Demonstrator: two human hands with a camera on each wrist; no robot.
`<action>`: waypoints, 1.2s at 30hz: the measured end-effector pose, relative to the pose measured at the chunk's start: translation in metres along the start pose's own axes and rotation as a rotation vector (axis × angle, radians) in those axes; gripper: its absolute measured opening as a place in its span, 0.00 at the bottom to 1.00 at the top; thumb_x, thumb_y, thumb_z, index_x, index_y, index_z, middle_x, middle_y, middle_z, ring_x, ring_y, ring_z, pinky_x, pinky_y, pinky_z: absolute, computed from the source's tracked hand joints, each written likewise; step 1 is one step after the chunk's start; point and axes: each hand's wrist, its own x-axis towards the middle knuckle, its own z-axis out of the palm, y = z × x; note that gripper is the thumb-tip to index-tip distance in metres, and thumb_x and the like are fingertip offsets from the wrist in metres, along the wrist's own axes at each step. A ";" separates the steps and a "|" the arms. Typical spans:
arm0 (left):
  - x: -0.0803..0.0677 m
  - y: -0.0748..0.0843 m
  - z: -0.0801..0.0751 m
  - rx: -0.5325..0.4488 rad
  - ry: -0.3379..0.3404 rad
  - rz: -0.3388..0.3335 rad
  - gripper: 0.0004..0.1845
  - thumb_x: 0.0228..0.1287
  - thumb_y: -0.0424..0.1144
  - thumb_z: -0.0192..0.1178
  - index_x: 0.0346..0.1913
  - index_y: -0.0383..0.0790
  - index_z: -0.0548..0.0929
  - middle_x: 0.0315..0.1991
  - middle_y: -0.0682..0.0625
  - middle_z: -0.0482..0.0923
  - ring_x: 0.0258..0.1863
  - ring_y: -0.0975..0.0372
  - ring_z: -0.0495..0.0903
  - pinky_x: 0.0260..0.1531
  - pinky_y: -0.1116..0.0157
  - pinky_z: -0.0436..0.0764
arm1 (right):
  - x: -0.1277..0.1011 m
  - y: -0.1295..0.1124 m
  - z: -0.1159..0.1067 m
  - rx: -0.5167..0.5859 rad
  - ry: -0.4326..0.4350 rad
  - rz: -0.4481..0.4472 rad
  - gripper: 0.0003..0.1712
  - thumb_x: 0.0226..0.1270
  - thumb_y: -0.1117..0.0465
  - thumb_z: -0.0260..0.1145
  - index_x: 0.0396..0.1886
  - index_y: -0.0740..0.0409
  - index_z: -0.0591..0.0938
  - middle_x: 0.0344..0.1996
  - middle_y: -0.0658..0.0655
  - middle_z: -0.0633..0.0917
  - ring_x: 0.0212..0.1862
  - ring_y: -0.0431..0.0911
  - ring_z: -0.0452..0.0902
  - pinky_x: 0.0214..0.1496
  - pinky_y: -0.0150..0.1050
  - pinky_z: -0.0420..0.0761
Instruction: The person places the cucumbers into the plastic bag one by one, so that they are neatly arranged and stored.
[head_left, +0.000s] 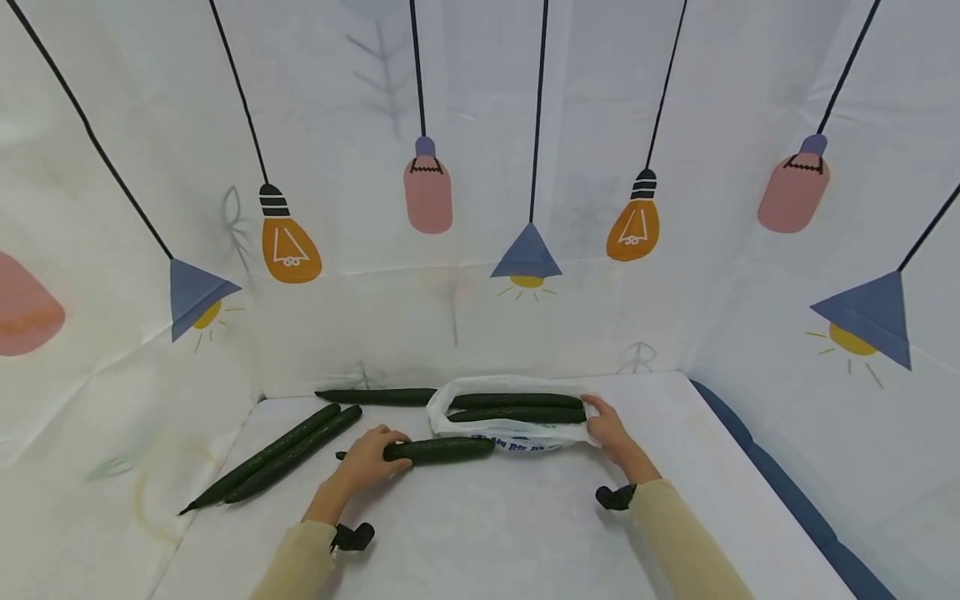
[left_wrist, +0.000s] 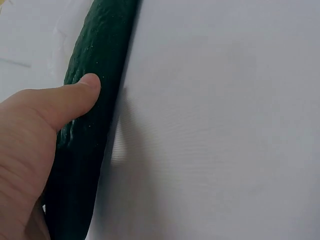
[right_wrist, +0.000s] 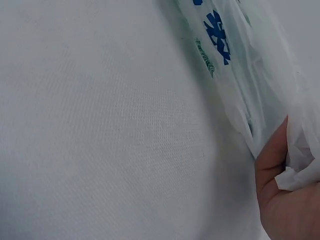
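Gripping a cucumber [head_left: 438, 450] near its left end, my left hand [head_left: 367, 458] has its fingers curled over the top and, in the left wrist view, the thumb [left_wrist: 70, 100] pressed against the dark, bumpy skin. That cucumber lies flat on the white table [head_left: 487, 533], pointing left to right, with its right tip touching the near edge of the plastic bag [head_left: 517, 437].

My right hand [head_left: 611, 433] pinches the bag's right end; the right wrist view shows thin white film bunched against the palm [right_wrist: 282, 200], with blue and green print on the bag further along. The bag lies at the far middle of the table, and two more cucumbers [head_left: 517, 408] lie side by side in it, lengthwise.

Left of the bag, another cucumber [head_left: 375, 397] lies along the far edge of the table, its right end at the bag. A pair of cucumbers [head_left: 277, 454] lies slanted on the left side, touching each other, well apart from my left hand.

A white cloth backdrop [head_left: 480, 167] printed with hanging lamps and bulbs stands behind and to both sides.
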 end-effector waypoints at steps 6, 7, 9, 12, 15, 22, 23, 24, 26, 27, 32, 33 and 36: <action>-0.007 0.004 0.003 -0.019 -0.022 0.014 0.23 0.49 0.52 0.64 0.50 0.57 0.75 0.43 0.59 0.73 0.44 0.59 0.73 0.43 0.50 0.68 | 0.003 0.004 0.006 0.056 0.035 0.049 0.31 0.55 0.74 0.40 0.62 0.62 0.62 0.63 0.62 0.57 0.56 0.53 0.54 0.49 0.45 0.61; -0.007 0.005 0.004 -0.003 -0.028 0.020 0.24 0.49 0.53 0.63 0.52 0.58 0.74 0.44 0.58 0.73 0.45 0.59 0.72 0.43 0.49 0.67 | 0.003 0.005 0.007 0.057 0.040 0.057 0.29 0.58 0.71 0.41 0.63 0.62 0.62 0.63 0.63 0.57 0.58 0.54 0.53 0.52 0.47 0.61; -0.006 0.006 0.006 0.028 -0.042 0.029 0.26 0.49 0.54 0.63 0.54 0.60 0.72 0.46 0.57 0.73 0.46 0.58 0.72 0.44 0.47 0.66 | 0.002 0.006 0.009 0.034 0.038 0.059 0.26 0.64 0.64 0.47 0.63 0.62 0.60 0.63 0.64 0.56 0.62 0.57 0.50 0.56 0.52 0.59; -0.004 0.007 0.008 0.079 -0.057 0.029 0.28 0.49 0.54 0.63 0.56 0.62 0.71 0.47 0.55 0.73 0.48 0.58 0.71 0.43 0.47 0.66 | -0.002 0.007 0.011 -0.044 0.013 0.030 0.37 0.59 0.54 0.60 0.64 0.61 0.58 0.64 0.64 0.54 0.65 0.58 0.43 0.60 0.54 0.52; -0.004 0.009 0.008 0.102 -0.052 0.039 0.28 0.48 0.52 0.64 0.56 0.61 0.71 0.46 0.55 0.73 0.47 0.58 0.72 0.42 0.49 0.67 | -0.007 0.008 0.013 -0.111 -0.013 -0.013 0.49 0.48 0.49 0.69 0.65 0.60 0.56 0.65 0.63 0.53 0.65 0.58 0.42 0.60 0.55 0.52; -0.008 0.008 0.001 0.095 0.003 0.123 0.26 0.47 0.48 0.66 0.53 0.60 0.73 0.41 0.60 0.73 0.41 0.62 0.72 0.37 0.56 0.69 | -0.009 0.004 0.015 -0.239 -0.048 -0.072 0.59 0.39 0.45 0.73 0.67 0.55 0.51 0.65 0.62 0.51 0.65 0.57 0.44 0.59 0.55 0.53; -0.009 0.007 0.000 0.102 0.008 0.138 0.26 0.47 0.48 0.66 0.53 0.60 0.73 0.40 0.60 0.73 0.41 0.63 0.72 0.36 0.56 0.69 | -0.009 0.003 0.015 -0.258 -0.046 -0.073 0.59 0.38 0.45 0.73 0.67 0.55 0.51 0.65 0.62 0.51 0.65 0.57 0.45 0.59 0.55 0.53; -0.010 0.006 0.000 0.109 0.014 0.153 0.26 0.47 0.48 0.66 0.53 0.61 0.73 0.40 0.61 0.73 0.40 0.64 0.72 0.35 0.57 0.68 | -0.009 0.002 0.015 -0.277 -0.043 -0.075 0.59 0.38 0.44 0.74 0.67 0.55 0.51 0.65 0.63 0.51 0.64 0.58 0.45 0.60 0.55 0.52; -0.014 0.006 0.000 0.113 0.025 0.179 0.26 0.46 0.49 0.66 0.53 0.61 0.72 0.38 0.61 0.72 0.38 0.65 0.71 0.34 0.59 0.68 | -0.008 0.002 0.014 -0.297 -0.042 -0.075 0.60 0.37 0.44 0.74 0.67 0.55 0.51 0.65 0.64 0.51 0.64 0.58 0.45 0.60 0.56 0.52; -0.016 0.006 0.000 0.114 0.031 0.188 0.27 0.46 0.49 0.66 0.53 0.62 0.72 0.38 0.62 0.72 0.38 0.65 0.71 0.34 0.59 0.68 | -0.008 0.002 0.014 -0.303 -0.040 -0.075 0.61 0.37 0.44 0.74 0.67 0.56 0.51 0.65 0.64 0.51 0.64 0.59 0.45 0.59 0.56 0.51; -0.025 0.007 0.001 0.101 0.067 0.216 0.27 0.46 0.49 0.67 0.53 0.61 0.73 0.38 0.62 0.72 0.37 0.66 0.71 0.33 0.59 0.67 | -0.009 0.006 0.014 -0.333 -0.026 -0.088 0.63 0.34 0.43 0.74 0.67 0.56 0.49 0.64 0.66 0.51 0.64 0.61 0.45 0.59 0.58 0.51; -0.026 0.008 0.000 0.098 0.072 0.217 0.27 0.46 0.49 0.66 0.53 0.61 0.73 0.38 0.62 0.72 0.38 0.66 0.71 0.33 0.59 0.67 | -0.009 0.007 0.014 -0.341 -0.021 -0.092 0.64 0.33 0.42 0.75 0.67 0.57 0.49 0.65 0.66 0.51 0.64 0.61 0.45 0.59 0.58 0.51; -0.029 0.012 -0.001 0.067 0.085 0.212 0.27 0.46 0.47 0.67 0.53 0.60 0.73 0.39 0.63 0.72 0.39 0.65 0.71 0.34 0.58 0.67 | -0.012 0.010 0.015 -0.368 -0.021 -0.099 0.66 0.32 0.42 0.75 0.68 0.57 0.47 0.65 0.65 0.50 0.64 0.60 0.44 0.60 0.57 0.50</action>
